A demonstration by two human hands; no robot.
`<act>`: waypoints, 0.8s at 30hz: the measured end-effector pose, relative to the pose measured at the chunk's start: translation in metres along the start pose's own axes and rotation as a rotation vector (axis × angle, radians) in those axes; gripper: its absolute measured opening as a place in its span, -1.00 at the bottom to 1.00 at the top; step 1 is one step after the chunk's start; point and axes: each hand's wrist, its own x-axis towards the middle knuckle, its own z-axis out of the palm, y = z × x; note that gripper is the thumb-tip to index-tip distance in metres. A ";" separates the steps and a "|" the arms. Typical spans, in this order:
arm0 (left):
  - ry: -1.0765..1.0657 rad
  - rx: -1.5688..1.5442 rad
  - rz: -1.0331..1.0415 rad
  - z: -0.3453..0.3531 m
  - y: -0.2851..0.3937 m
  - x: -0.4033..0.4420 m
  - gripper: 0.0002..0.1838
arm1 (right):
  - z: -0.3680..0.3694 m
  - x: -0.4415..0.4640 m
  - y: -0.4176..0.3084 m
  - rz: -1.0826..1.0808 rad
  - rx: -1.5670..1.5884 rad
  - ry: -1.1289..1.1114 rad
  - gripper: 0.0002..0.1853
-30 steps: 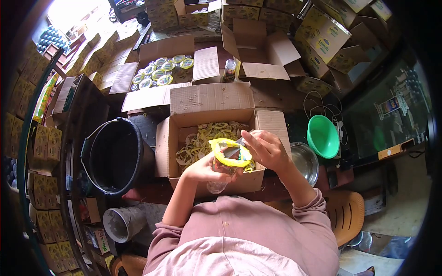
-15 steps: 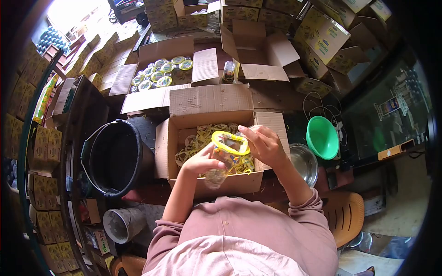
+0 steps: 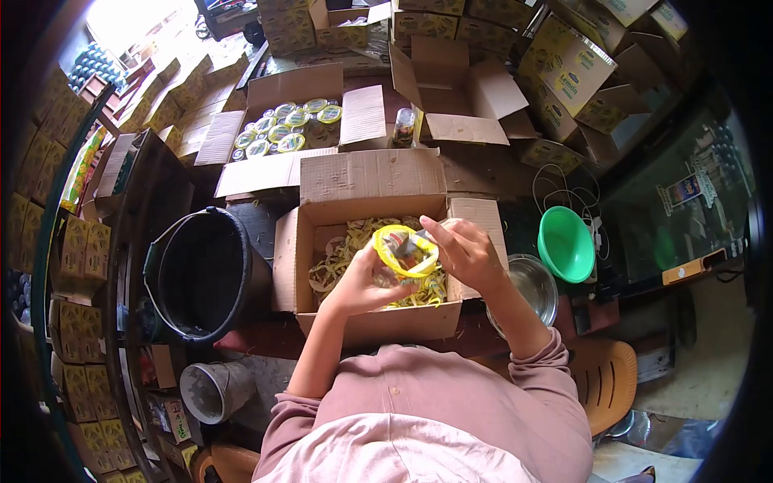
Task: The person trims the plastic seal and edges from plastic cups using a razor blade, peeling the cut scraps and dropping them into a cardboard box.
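My left hand (image 3: 359, 282) is wrapped around a clear plastic jar (image 3: 394, 278) with a yellow ring at its mouth. The jar is tilted so that its top faces me, above an open cardboard box (image 3: 378, 324). At the far right side of the ring, my right hand (image 3: 465, 253) has thumb and fingers pinched together. A thin greyish piece shows by its fingertips over the jar's mouth, too small to name. Curled yellow strips (image 3: 354, 251) fill the bottom of the box.
Yellow-lidded jars (image 3: 290, 125) fill an open carton behind; a single jar (image 3: 404, 127) stands beside it. An open carton (image 3: 463, 125) lies back right. A black bucket (image 3: 245, 274) is at left, a green bowl (image 3: 566, 244) and metal bowl (image 3: 535, 286) at right.
The jar has turned in my left hand, its mouth now facing me more and its lower body out of sight. My right hand stays at the rim, slightly shifted.
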 end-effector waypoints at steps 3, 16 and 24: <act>-0.111 -0.234 -0.049 -0.001 0.000 -0.003 -0.36 | -0.003 0.000 -0.002 -0.006 0.036 0.000 -0.48; -0.709 -1.086 -0.200 0.004 -0.010 -0.002 -0.49 | -0.010 0.005 -0.013 -0.030 0.164 0.066 -0.50; -0.853 -1.532 -0.177 0.019 -0.014 -0.004 -0.34 | -0.005 0.006 -0.014 -0.037 0.139 0.083 -0.64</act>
